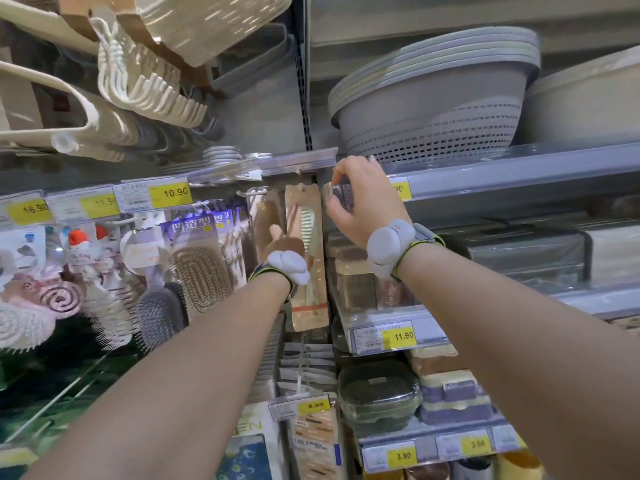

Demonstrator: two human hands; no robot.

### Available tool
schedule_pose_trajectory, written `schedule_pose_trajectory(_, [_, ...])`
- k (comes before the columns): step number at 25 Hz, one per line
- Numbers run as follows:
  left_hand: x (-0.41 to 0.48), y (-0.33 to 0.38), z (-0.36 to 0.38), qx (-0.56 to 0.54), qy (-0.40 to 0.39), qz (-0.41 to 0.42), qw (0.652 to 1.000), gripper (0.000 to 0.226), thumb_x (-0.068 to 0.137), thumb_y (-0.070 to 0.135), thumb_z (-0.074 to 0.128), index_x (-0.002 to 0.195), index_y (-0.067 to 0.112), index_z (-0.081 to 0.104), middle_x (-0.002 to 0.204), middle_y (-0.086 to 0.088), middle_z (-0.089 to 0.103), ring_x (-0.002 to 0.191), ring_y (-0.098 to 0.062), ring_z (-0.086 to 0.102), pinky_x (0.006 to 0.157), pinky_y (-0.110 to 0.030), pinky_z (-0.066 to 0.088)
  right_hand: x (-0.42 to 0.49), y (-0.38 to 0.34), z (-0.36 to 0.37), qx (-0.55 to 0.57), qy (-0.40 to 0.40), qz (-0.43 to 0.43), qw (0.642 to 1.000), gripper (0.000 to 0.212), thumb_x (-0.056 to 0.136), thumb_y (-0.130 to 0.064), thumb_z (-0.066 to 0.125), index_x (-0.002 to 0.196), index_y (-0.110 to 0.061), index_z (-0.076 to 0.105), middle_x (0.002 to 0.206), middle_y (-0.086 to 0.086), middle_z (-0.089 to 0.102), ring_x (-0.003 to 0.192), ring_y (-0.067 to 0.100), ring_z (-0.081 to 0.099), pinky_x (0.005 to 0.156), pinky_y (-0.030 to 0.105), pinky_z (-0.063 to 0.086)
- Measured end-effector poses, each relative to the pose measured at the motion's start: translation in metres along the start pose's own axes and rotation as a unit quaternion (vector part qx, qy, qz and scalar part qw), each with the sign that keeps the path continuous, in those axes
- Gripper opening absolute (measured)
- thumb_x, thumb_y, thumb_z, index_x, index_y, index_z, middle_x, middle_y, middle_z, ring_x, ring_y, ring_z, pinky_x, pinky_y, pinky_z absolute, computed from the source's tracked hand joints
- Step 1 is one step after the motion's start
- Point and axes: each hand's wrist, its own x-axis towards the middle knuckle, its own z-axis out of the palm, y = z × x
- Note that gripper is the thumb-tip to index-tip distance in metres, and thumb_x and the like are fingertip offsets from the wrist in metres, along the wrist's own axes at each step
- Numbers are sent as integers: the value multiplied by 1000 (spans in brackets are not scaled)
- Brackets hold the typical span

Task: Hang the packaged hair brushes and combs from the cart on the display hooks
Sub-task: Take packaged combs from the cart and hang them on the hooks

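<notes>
In the head view, both bare arms reach up to a shop display. The left hand (278, 242) lies in shadow against the hanging packages, at the left edge of a comb package (308, 282), a tall brown card with a pale comb showing in its upper part. One finger points upward, but I cannot tell whether the rest of the fingers are open or closed. The comb package hangs by its top just under the clear shelf rail (294, 164). A darker brown package (261, 216) hangs just beside it on the left, below a pale display hook (250, 192). The right hand (360, 199) is higher, at the front edge of the grey shelf (519, 174). Its fingers (337, 174) are curled and pinch a small dark item (343, 195) with a clear edge, just right of the comb package's top; what the item is cannot be made out. Each wrist bears a white wrist device (388, 247) on a green-edged strap. To the left hang more packaged brushes, among them an oval brush (201, 268) and a grey paddle brush (157, 317), under a yellow price label (171, 195) reading 10.90. A stack of grey perforated baskets (433, 98) stands on the shelf above the right hand. Cream hangers (145, 88) hang at the upper left, and lidded containers (377, 393) sit on the lower right shelves.
</notes>
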Motion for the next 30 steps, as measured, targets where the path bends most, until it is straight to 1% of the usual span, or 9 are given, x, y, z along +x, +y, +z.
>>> schedule_pose_trajectory(3, [-5, -4, -3, 23, -27, 29, 999, 105, 63, 44, 42, 153, 29, -10, 153, -23, 16, 137, -46, 28, 111, -49, 29, -2, 1, 0, -5, -7, -7, 1000, 11, 84, -17, 54, 91, -9, 51, 88, 3, 55, 84, 22, 49, 116, 32, 20])
schedule_pose_trajectory(5, [-8, -12, -7, 97, -53, 58, 992, 88, 85, 47, 41, 153, 25, -11, 153, -24, 19, 141, -41, 22, 115, -48, 23, -1, 2, -1, -6, -17, -4, 1000, 11, 86, -18, 53, 92, -9, 51, 88, 3, 55, 85, 24, 51, 118, 35, 19])
schedule_pose_trajectory(7, [-21, -23, -22, 87, -25, 85, 992, 76, 94, 40, 47, 154, 20, 4, 139, -22, 41, 127, -38, 44, 99, -43, 42, -2, -2, -4, -5, -35, 5, 999, 11, 88, -18, 52, 93, -9, 50, 94, 5, 57, 98, 29, 53, 120, 39, 19])
schedule_pose_trajectory(9, [-43, -35, -38, 62, 14, 100, 993, 58, 92, 36, 53, 141, 11, 36, 118, -19, 56, 101, -36, 59, 72, -34, 45, -7, -11, -4, -21, -68, 25, 997, 14, 93, -19, 50, 102, -8, 50, 124, 10, 55, 131, 32, 42, 120, 40, 19])
schedule_pose_trajectory(12, [-75, -46, -49, 48, 30, 119, 991, 41, 93, 40, 53, 121, 10, 45, 118, -14, 50, 96, -33, 57, 70, -32, 40, -29, -17, 1, -61, -69, 68, 993, 32, 96, -18, 49, 126, -8, 47, 158, 9, 23, 149, 25, 15, 120, 37, 21])
schedule_pose_trajectory(17, [-113, -77, -36, 34, 1, 154, 988, 37, 95, 41, 49, 114, 10, 56, 113, -11, 60, 94, -30, 60, 76, -34, 50, -88, -51, 3, -68, -41, 114, 990, 54, 84, -10, 61, 134, -13, 43, 156, 7, 24, 143, 23, 26, 107, 30, 34])
schedule_pose_trajectory(23, [-174, -110, 26, -9, -48, 154, 987, 28, 93, 38, 50, 93, 14, 64, 89, -4, 69, 84, -25, 58, 71, -30, 44, -184, -83, 17, -29, -68, 194, 978, 35, 84, -12, 56, 119, -11, 53, 125, 7, 48, 115, 26, 48, 84, 29, 41])
schedule_pose_trajectory(26, [-204, -128, 72, -19, -118, 157, 980, 31, 93, 41, 46, 88, 16, 64, 81, -1, 67, 73, -23, 61, 60, -29, 47, -247, -87, 32, -17, -132, 234, 963, 23, 89, -18, 53, 111, -15, 56, 113, 3, 52, 100, 22, 54, 75, 30, 45])
schedule_pose_trajectory(30, [-234, -149, 124, -35, -207, 154, 966, 33, 96, 40, 44, 88, 13, 62, 81, -5, 66, 72, -25, 61, 62, -34, 51, -315, -88, 43, 2, -217, 292, 931, 11, 92, -22, 53, 99, -15, 58, 98, 2, 58, 84, 22, 58, 72, 38, 50])
